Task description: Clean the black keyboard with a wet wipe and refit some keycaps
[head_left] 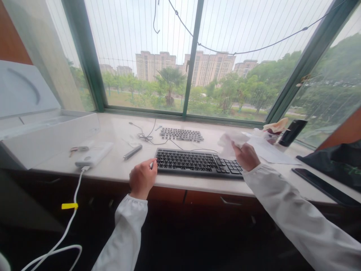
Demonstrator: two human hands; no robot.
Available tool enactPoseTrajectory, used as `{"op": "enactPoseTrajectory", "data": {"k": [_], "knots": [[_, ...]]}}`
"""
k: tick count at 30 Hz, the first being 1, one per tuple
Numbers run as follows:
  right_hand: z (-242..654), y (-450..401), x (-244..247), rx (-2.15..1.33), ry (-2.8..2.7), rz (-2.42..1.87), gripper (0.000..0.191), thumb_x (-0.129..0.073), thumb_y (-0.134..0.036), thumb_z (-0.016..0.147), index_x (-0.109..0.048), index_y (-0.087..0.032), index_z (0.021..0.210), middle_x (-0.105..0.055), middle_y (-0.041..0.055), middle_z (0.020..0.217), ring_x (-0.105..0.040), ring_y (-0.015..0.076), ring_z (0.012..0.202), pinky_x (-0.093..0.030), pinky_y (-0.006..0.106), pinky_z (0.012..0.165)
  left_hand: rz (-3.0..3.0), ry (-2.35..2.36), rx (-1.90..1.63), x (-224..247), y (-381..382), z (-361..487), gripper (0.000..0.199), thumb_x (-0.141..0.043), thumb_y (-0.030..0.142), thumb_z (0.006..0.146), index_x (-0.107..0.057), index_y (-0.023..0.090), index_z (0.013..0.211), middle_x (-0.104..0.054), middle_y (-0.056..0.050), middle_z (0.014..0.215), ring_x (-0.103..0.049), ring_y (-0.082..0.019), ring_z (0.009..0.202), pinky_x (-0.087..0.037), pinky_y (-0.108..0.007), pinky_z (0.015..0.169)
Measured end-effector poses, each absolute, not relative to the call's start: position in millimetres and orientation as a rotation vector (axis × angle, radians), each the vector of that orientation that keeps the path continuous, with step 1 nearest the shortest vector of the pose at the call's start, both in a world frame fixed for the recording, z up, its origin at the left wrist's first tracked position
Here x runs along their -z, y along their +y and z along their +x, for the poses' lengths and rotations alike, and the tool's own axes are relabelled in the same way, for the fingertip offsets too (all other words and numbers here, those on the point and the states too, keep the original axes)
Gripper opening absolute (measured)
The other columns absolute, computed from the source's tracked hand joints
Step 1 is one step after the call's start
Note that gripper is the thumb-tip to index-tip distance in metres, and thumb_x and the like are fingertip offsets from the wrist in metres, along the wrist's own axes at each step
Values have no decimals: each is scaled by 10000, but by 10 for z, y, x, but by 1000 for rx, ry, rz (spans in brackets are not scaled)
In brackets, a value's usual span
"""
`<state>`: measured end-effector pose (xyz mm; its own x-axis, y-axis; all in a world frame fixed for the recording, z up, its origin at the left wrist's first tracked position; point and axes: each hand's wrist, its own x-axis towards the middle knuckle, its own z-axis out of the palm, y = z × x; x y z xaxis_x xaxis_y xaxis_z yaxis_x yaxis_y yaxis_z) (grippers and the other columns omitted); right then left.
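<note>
A black keyboard (186, 161) lies near the front edge of the white counter, with no caps visible over most of its main section. My left hand (142, 177) is closed at its left end, thumb and fingers pinching the edge. A small dark part shows between those fingertips. Over the number-pad side, my right hand (246, 157) grips a crumpled white tissue (229, 143), which hangs above the keyboard's right rear corner. Behind the keyboard, loose keycaps (182, 134) are laid out in rows. The keyboard's thin dark cable (145, 137) lies coiled to their left.
Left of the keyboard lie a grey pen-like tool (132, 152) and a white power bank (94, 155) with a white cable (76, 199). A white box (56, 139) stands far left. On the right are paper sheets (270, 150), a black cylinder (293, 132) and a phone (321, 184).
</note>
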<state>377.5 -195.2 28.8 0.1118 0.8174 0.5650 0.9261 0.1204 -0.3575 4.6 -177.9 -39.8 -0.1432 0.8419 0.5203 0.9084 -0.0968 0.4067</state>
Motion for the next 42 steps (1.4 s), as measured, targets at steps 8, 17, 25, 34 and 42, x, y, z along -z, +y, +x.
{"op": "enactPoseTrajectory", "data": {"k": [8,17,25,34,42], "knots": [[3434,-1957,252,107,-2272,-1665,480,-365,-387,938,-631,-151,1260,-644,103,1263,-551,259,1233,-385,405,1100,-1994,-2038,1058,392,-1783,49,289,-493,415,882,-742,379,1024,-731,-21,752,-655,-242,699,-361,-301,599],[3225,-2010,132,295,-2270,-1998,559,-276,-403,985,-589,-85,1321,-658,156,1221,-522,281,1264,-290,410,1152,-1979,-2027,1046,397,-1778,56,292,-491,424,882,-744,377,1021,-730,-30,747,-652,-248,690,-348,-303,591],[3141,-2039,137,451,-2220,-1983,508,-303,-366,989,-571,-113,1339,-667,147,1210,-579,217,1188,-168,383,1192,-1988,-2042,1033,380,-1787,49,301,-485,421,883,-743,369,1028,-729,-33,743,-647,-249,685,-357,-300,590],[3091,-1995,239,455,-2148,-1967,540,-270,-397,999,-563,-98,1341,-642,146,1249,-545,213,1241,-135,386,1201,-2000,-2103,1016,346,-1806,62,326,-482,430,887,-741,341,1064,-738,-53,795,-661,-248,731,-405,-306,627],[3079,-2136,316,432,-2157,-1934,539,-278,-389,1001,-519,-86,1376,-581,156,1325,-461,196,1328,-100,385,1208,-2001,-2091,1005,345,-1811,61,322,-473,424,890,-743,351,1050,-742,-53,796,-656,-248,702,-386,-310,610]]}}
